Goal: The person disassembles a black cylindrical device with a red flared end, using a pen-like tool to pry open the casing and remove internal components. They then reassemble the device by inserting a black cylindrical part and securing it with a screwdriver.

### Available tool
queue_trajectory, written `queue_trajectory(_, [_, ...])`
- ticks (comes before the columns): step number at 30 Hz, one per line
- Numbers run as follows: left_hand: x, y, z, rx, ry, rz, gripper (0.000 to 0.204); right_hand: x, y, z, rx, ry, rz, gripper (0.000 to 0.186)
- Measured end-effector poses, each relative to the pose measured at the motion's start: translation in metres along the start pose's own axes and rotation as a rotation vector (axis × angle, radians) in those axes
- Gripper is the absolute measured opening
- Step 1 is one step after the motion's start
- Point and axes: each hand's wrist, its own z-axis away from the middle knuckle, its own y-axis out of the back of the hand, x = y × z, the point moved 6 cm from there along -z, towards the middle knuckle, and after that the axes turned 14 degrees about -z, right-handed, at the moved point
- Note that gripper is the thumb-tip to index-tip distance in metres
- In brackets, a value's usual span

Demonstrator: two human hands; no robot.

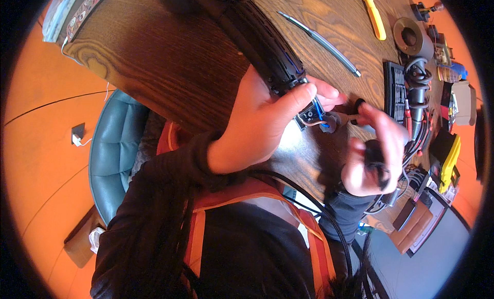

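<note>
Left hand point(267, 113) clamped on black tube point(262, 41), thumb laid across its near end, fingers wrapped beneath. Tube sat tilted above the worktop point(154, 41), far end running off toward the upper edge of view. Blue wires point(320, 112) showed at the near end, beside a small grey disc point(329, 123). Right hand point(388, 139) was just beyond the disc, to its right, fingers curled about a dark item point(378, 162); could not tell whether they were clamped on it or what it was. Grey tool point(329, 47), slim, lay on the worktop just right of the tube, apart from both hands. Yellow handle point(376, 21) lay farther off, upper right. Black case point(395, 88), ribbed, was near the right hand, with grey ring point(411, 37) beyond it. Green chair point(116, 150) stood left of the wearer, well apart from the tube.
</note>
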Motion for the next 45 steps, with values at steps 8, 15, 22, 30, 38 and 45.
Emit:
queue_trajectory(8, [-0.002, -0.002, -0.001, -0.028, -0.016, 0.042, 0.016, 0.015, -0.004, 0.006, 0.267, -0.298, -0.642, 0.056])
queue_trajectory(15, [-0.004, 0.0, -0.001, 0.007, -0.029, 0.059, 0.014, 0.003, -0.018, 0.001, 0.063, -0.555, -0.209, 0.047])
queue_trajectory(22, [-0.004, 0.004, -0.002, 0.01, -0.065, 0.029, 0.022, -0.018, -0.03, -0.009, -0.148, -0.238, -0.06, 0.039])
queue_trajectory(30, [-0.006, 0.002, -0.005, 0.057, -0.103, 0.119, 0.017, -0.007, -0.04, -0.009, -0.024, -0.112, -0.01, 0.042])
queue_trajectory(38, [-0.008, 0.005, -0.002, 0.072, -0.046, 0.135, 0.021, -0.005, -0.043, -0.009, -0.029, -0.121, -0.05, 0.042])
queue_trajectory(45, [-0.004, 0.005, 0.0, 0.042, -0.113, 0.16, 0.024, -0.002, -0.043, -0.007, -0.022, -0.147, -0.048, 0.04])
